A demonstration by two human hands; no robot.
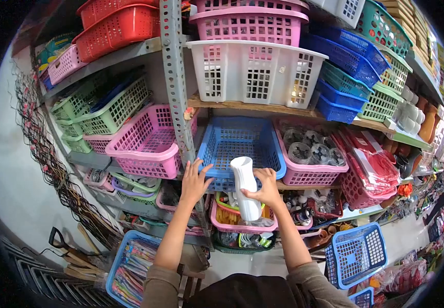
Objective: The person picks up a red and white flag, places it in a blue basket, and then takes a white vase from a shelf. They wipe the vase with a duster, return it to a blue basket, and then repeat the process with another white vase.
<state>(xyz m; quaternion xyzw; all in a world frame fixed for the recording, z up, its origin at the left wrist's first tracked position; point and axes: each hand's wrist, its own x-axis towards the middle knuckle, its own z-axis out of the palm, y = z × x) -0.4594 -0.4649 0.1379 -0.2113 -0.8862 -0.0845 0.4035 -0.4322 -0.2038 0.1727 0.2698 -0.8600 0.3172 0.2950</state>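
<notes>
A white vase (246, 190) with a wavy, fluted body leans slightly in my right hand (266, 189), whose thumb and fingers wrap its right side. Its mouth points up toward the shelf. Behind it, a blue plastic basket (216, 123) sits on the middle shelf, and nothing shows inside it. My left hand (195, 184) rests with spread fingers at the basket's front left corner, close to the perforated metal post (173, 77). The vase covers part of the basket's front wall.
To the right, a pink basket (314, 173) holds several clear round containers. A large white basket (258, 51) stands on the shelf above. Below hangs a pink basket (242, 227) with yellow items. Blue baskets stand low at left (110, 287) and right (334, 256).
</notes>
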